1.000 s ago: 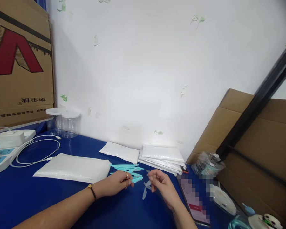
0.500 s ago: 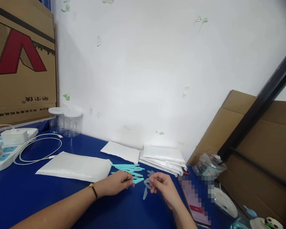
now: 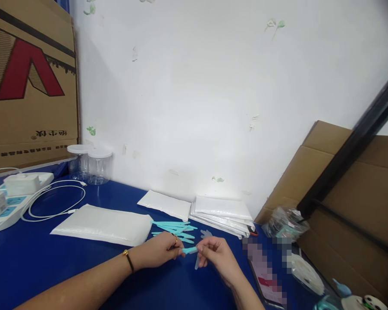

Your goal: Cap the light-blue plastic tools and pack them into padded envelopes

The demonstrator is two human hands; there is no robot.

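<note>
My left hand [image 3: 163, 249] pinches one end of a turquoise stick [image 3: 189, 250] low over the blue table. At the stick's other end, my right hand [image 3: 215, 256] has its thumb and fingers closed on a small translucent piece [image 3: 193, 251], which meets the stick. Just behind my left hand lies a loose pile of turquoise sticks [image 3: 176, 227]. Several translucent pieces [image 3: 206, 234] lie beside and behind my right hand, one of them partly hidden under its fingers.
A padded white envelope [image 3: 103, 224] lies left, a flat one [image 3: 164, 205] and a stack [image 3: 221, 211] near the wall. A phone [image 3: 267, 275] is on the right. Clear jars [image 3: 99, 168], a power strip [image 3: 16, 202] and a cable stand left.
The turquoise stick in my left hand has moved slightly down and right. My right hand has come a little left with the translucent piece, and the two pieces now meet.
</note>
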